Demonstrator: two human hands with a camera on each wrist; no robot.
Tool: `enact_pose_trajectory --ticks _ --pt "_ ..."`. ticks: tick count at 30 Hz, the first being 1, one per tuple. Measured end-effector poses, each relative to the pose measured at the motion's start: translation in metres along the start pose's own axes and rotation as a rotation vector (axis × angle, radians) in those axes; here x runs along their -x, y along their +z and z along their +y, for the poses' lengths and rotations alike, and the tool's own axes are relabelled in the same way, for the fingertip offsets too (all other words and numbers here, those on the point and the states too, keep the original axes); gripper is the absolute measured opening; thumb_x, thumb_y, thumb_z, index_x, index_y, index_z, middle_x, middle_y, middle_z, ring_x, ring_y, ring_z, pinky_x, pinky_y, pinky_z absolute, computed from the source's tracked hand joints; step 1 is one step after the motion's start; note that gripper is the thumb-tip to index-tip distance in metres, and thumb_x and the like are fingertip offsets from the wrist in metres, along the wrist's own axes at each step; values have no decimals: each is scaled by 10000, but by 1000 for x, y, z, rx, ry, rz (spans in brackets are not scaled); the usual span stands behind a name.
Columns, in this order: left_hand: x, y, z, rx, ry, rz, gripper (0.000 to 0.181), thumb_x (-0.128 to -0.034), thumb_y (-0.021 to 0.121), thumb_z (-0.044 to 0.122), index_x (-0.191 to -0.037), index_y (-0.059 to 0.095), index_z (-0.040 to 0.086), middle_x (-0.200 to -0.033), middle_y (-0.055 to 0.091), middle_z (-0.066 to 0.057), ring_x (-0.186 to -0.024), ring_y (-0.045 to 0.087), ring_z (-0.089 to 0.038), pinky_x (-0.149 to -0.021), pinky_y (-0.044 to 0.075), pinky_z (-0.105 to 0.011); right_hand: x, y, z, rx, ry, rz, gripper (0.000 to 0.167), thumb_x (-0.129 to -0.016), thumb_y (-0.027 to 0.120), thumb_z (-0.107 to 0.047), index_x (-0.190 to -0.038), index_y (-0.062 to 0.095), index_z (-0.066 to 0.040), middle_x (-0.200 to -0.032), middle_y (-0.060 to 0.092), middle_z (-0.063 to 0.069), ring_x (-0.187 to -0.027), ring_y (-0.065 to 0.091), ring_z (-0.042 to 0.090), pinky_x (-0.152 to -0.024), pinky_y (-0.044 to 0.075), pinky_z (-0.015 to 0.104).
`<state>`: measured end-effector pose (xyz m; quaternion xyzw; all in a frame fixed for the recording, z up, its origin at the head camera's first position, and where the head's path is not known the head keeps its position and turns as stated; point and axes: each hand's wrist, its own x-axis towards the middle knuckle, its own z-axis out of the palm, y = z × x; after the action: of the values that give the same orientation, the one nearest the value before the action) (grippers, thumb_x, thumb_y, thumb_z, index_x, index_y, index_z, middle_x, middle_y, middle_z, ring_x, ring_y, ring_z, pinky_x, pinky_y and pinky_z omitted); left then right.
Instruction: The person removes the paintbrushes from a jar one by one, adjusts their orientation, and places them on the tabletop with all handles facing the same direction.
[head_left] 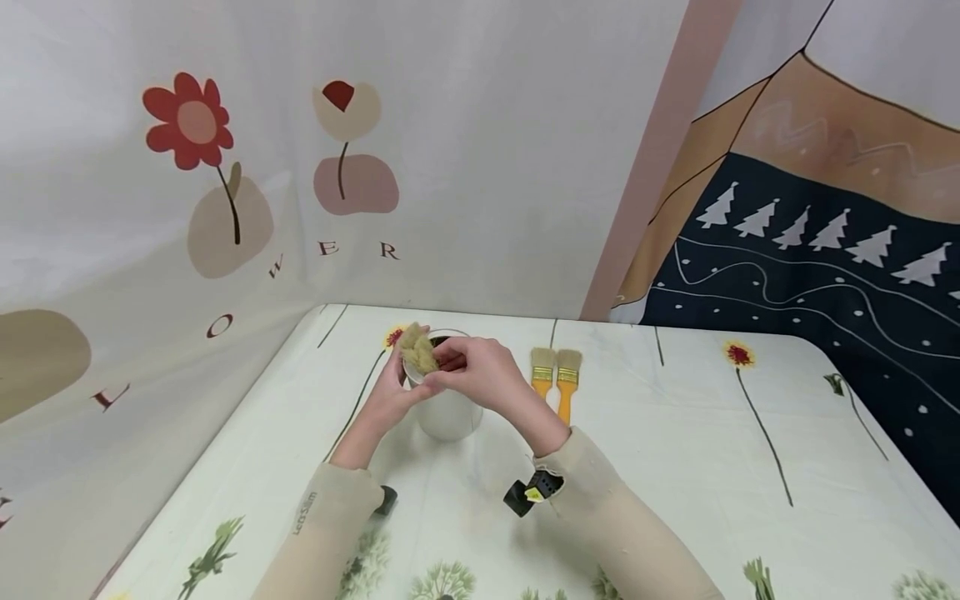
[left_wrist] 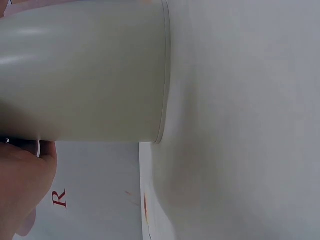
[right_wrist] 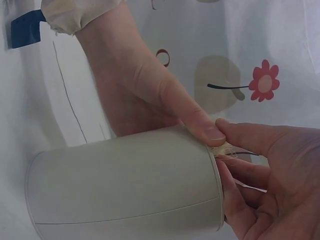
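A pale cylindrical container (head_left: 448,421) stands upright on the table, its side filling much of the left wrist view. My left hand (head_left: 386,396) grips it near the rim from the left, with the thumb (right_wrist: 192,117) along the outside. At the mouth is a tan fibrous clump (head_left: 417,348); only a few pale fibres (right_wrist: 224,149) show in the right wrist view. My right hand (head_left: 483,371) pinches this clump, its thumb close to the left thumb. The right fingers partly hide the container's opening, and its contents are not visible.
Two flat paintbrushes (head_left: 568,367) with orange handles lie side by side right of the container, partly behind my right forearm. The table has a flower-printed white cloth (head_left: 675,450). Printed fabric (head_left: 487,167) hangs along the back and left.
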<state>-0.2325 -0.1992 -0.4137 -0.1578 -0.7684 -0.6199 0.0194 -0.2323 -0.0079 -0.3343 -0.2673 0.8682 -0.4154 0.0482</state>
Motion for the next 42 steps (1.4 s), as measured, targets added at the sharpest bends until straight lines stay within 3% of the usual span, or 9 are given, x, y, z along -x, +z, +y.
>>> enact_pose_trajectory --ticks 11,22,33,38,42 --pt "0 0 2 9 21 -7 865 -925 715 264 -1594 174 173 -1671 176 -91 -1529 170 -341 -1186 70 -725 -3 -3 1 6 4 -28 280 -875 772 -273 -1114 724 -136 -1019 753 10 -923 707 118 -809 556 249" --pt "0 -1 0 8 20 6 937 -900 735 217 -1604 120 148 -1672 191 -63 -1539 154 -314 -1203 64 -700 -5 -1 6 -30 13 -29 182 -901 725 -166 -1078 728 -123 -982 750 25 -870 695 104 -758 553 217" --pt "-1 -1 -4 2 15 16 939 -901 738 222 -1608 120 194 -1674 192 -61 -1545 143 -311 -1211 68 -685 0 4 7 -16 -50 96 36 -895 733 -171 -883 741 -138 -871 755 -1 -756 675 52 -711 544 215" --pt "1 0 -3 15 29 13 947 -901 741 237 -1607 114 167 -1674 185 -79 -1546 137 -316 -1214 67 -680 0 6 6 -74 -104 148 41 -911 714 -130 -908 748 -107 -867 755 31 -731 660 64 -656 535 176" --pt "1 0 -3 4 29 18 925 -910 726 205 -1606 117 171 -1675 178 -82 -1548 136 -317 -1215 70 -680 0 7 6 -114 -148 210 68 -940 676 -117 -969 722 -76 -923 758 63 -793 701 136 -692 570 197"
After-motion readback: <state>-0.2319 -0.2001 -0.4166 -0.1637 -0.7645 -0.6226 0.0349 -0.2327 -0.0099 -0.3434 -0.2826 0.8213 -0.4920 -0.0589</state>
